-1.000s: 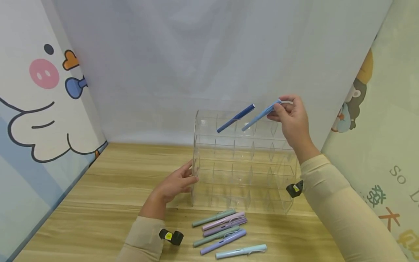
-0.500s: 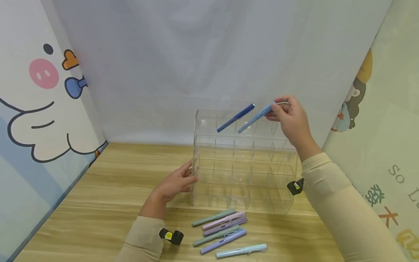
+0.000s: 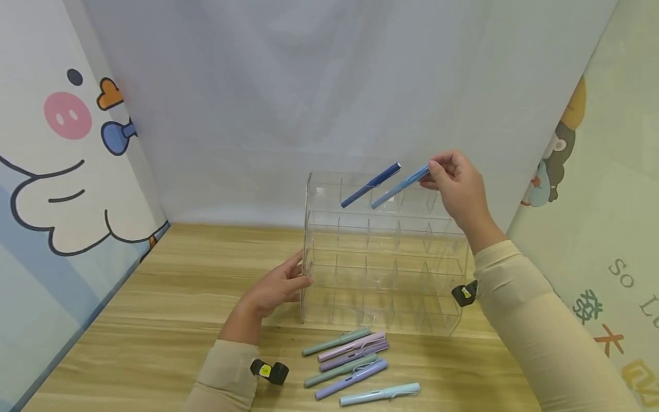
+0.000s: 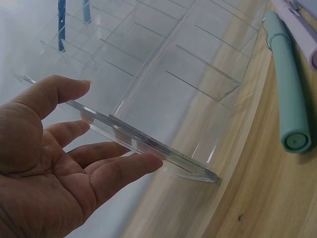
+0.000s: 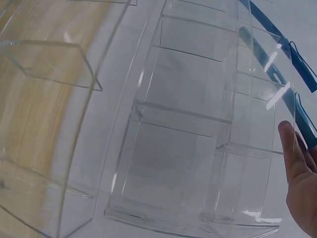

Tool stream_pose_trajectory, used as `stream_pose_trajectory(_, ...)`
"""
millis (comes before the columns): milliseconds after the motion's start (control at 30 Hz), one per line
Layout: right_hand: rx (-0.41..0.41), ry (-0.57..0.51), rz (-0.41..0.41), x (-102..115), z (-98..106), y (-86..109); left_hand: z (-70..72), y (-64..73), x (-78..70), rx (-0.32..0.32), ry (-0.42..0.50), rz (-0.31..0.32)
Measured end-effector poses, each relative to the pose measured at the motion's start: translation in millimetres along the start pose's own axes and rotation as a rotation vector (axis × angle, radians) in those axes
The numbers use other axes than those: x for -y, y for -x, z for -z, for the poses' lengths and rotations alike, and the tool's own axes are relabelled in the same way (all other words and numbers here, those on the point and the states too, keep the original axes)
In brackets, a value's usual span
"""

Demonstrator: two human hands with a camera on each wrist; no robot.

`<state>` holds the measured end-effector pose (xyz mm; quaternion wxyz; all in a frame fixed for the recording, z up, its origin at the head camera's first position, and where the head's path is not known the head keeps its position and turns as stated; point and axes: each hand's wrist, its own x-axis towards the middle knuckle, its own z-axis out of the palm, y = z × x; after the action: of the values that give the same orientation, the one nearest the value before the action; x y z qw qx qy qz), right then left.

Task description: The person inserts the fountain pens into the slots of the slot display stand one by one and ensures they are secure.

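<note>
A rack (image 3: 381, 218) stands on the counter (image 3: 170, 286), two pens (image 3: 369, 186) side by side at its twelve o'clock, the right grip (image 3: 458, 186) on the right one, the left grip (image 3: 275, 289) at nine o'clock; six more pens (image 3: 351, 380) before it at six o'clock

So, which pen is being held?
The medium blue pen at the top of the clear rack, in the right hand. The dark blue pen beside it is untouched; six others lie on the table.

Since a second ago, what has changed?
The right hand has moved slightly left, carrying the light blue pen left and a little down, nearer the dark blue pen. Nothing was let go. The dark blue pen, rack, left hand and six loose pens stayed put.
</note>
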<state>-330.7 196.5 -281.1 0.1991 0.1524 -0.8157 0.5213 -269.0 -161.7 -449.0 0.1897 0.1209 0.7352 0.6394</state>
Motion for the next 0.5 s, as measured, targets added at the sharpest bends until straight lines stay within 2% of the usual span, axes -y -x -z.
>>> stream_pose_trajectory(500, -0.037, -0.125, 0.039, -3.3, -0.1, 2.2, -0.4, 0.4, -0.4, 0.0, 0.003, 0.005)
